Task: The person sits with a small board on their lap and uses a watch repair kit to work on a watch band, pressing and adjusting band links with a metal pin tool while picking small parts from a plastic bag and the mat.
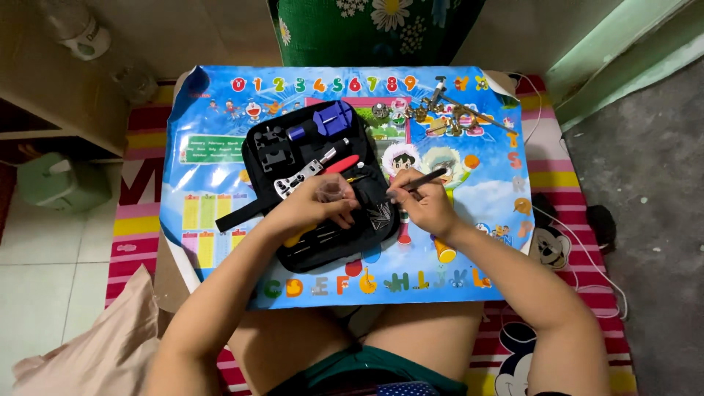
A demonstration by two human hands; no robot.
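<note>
Thin dark tool point(420, 181) pinched in fingers of right hand point(427, 209), long axis slanting from near left to far right, far tip over cartoon figures on poster point(469, 257). Left hand point(319, 205) over open black case point(323, 183), fingers curled around small clear item point(334, 192), hard to make out. Inside case: blue tool point(330, 117), red-handled tool point(341, 163), metal wrench point(297, 180), yellow handle partly hidden under left hand. Loose metal parts point(433, 117) at far right of poster. Poster spread over low worktop, above striped cartoon mat point(572, 176) on tiled floor. Green patterned object point(367, 29) at far edge, cut off. White cable point(579, 242) at right. Pink cloth point(95, 345) near left, partly cropped.
</note>
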